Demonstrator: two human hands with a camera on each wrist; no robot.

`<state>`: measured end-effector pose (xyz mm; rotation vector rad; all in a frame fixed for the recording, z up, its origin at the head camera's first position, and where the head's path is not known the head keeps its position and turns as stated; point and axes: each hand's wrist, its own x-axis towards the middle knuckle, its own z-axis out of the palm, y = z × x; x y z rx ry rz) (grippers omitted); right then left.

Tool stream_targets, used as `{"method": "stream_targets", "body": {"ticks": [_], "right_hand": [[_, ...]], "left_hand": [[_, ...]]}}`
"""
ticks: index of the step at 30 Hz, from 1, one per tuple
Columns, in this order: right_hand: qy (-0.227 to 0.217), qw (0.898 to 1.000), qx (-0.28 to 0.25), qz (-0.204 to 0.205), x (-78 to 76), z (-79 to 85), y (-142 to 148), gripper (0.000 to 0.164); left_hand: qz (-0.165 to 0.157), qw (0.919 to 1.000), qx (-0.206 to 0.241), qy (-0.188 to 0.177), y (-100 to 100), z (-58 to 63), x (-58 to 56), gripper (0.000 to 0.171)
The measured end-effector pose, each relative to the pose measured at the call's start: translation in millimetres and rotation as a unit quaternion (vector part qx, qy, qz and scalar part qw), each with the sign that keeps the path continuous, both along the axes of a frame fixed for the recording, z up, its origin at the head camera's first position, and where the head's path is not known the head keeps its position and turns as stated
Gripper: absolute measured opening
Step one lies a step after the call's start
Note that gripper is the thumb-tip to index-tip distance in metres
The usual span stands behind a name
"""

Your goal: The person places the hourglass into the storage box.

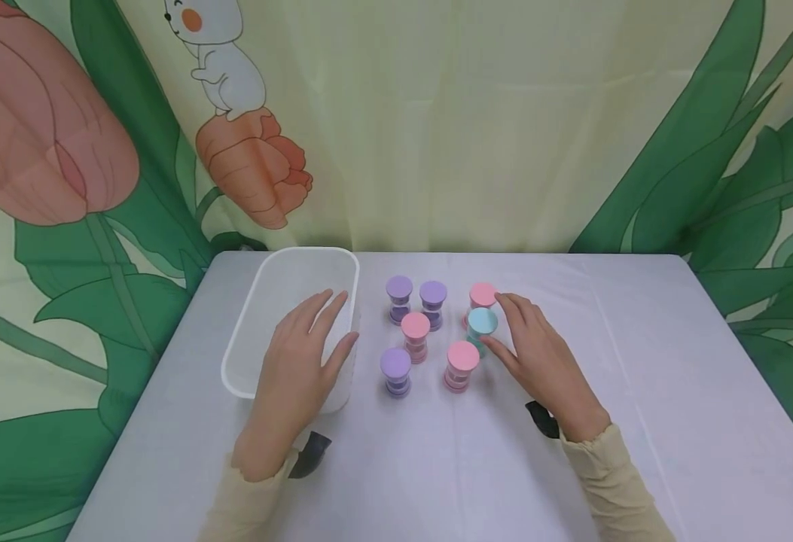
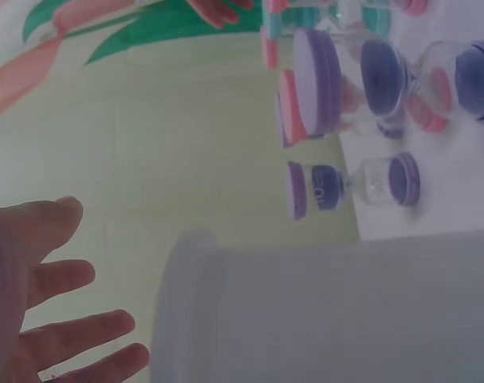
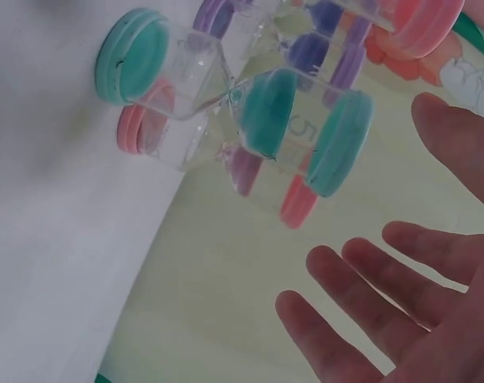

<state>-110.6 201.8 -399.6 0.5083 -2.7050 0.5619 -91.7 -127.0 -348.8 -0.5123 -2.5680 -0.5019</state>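
Small sand timers with coloured caps stand upright in a loose group at the table's middle: three purple ones, such as the front purple sand timer [image 1: 396,364], three pink ones, such as the front pink sand timer [image 1: 462,357], and one teal sand timer [image 1: 482,322]. My right hand [image 1: 541,361] is just right of the teal timer, fingers spread; the right wrist view shows a gap between its fingertips [image 3: 293,307] and that timer. Above the right side of a white plastic bin [image 1: 233,380] hovers my left hand [image 1: 297,369], fingers extended and holding nothing.
The bin stands at the left of the white-covered table [image 1: 640,391]. Behind the table hangs a curtain [image 1: 450,135] printed with leaves, a tulip, a carrot and a white animal. Each wrist has a dark device [image 1: 311,455] strapped to it.
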Motion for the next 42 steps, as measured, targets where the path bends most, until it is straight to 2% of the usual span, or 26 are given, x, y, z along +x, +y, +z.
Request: {"method": "stream_targets", "body": {"ticks": [5,11,19,26,34,42], "right_hand": [[-0.005,1.000,0.001,-0.001,-4.1,0.0,-0.9,0.072],[-0.012,1.000,-0.005,0.002,-7.7,-1.8,-1.3,0.068],[-0.001,1.000,-0.014,0.016,-10.7,-8.7,-1.2,0.062],[-0.011,1.000,-0.021,0.014,-11.0,-10.8,-1.5,0.060],[-0.017,0.999,-0.030,0.012,-11.6,-15.2,-2.4,0.056],[-0.031,0.999,-0.033,0.001,-13.1,-18.4,-4.1,0.056]], "left_hand": [[0.008,0.9998,0.014,0.012,-14.4,1.3,-4.1,0.055],[0.012,0.9993,0.035,0.004,-30.1,-1.9,-6.7,0.051],[0.024,0.9991,0.035,0.001,-50.3,-8.5,-9.7,0.051],[0.039,0.9985,0.036,-0.012,-62.4,-12.2,-13.8,0.049],[0.055,0.9951,0.075,-0.034,-74.1,-13.9,-15.9,0.046],[0.064,0.9867,0.131,-0.072,-89.5,-16.4,-20.8,0.040]]}}
